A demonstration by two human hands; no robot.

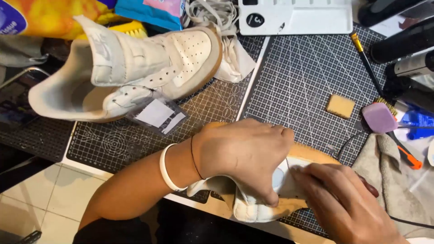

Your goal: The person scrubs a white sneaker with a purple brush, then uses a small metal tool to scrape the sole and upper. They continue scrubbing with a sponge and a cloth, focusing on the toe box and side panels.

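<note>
A bench (pixel 72 156) with a white edge carries two dark gridded cutting mats (pixel 307 77). Below it at lower left lies a floor (pixel 40 199) of pale square tiles. Light is even.

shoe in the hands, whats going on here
A person holds a white shoe with a tan sole down on a dark cutting mat. The left hand grips it from above, and the right hand works at its side. A second white shoe lies on its side further back, untouched. A small tan sponge and a brush lie to the right.
</note>
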